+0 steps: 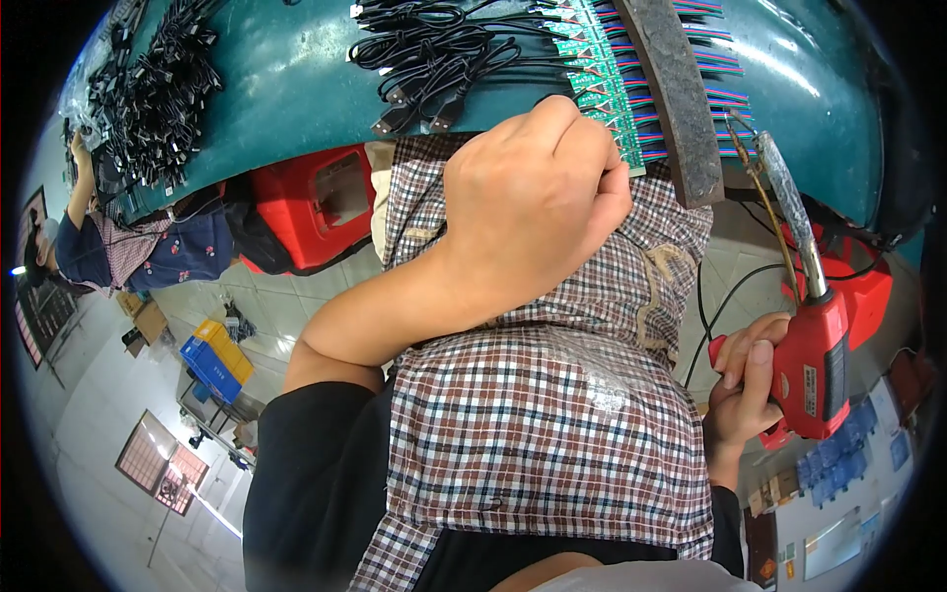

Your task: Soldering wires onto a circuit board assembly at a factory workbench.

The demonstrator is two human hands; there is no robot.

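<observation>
My left hand [538, 187] is closed in a pinch at the near end of a strip of green circuit boards [614, 74]. Its fingertips are hidden beneath the knuckles, so what they grip does not show. Black USB cables [434, 54] lie across the table to the left of the strip, their wire ends reaching its left edge. Along its right side run thin multicoloured wires [728, 102], with a dark heavy bar [671, 94] lying over them. On the right, my right hand [747, 380] is wrapped round a red soldering gun [821, 360], whose metal tip points up beside the bar's near end.
The green tabletop [281, 74] carries a large heap of black cables [163, 94] at the far left. A red stool [311, 207] stands below the table edge. Another person [148, 247] sits at the left. A black cord [725, 306] hangs near the soldering gun.
</observation>
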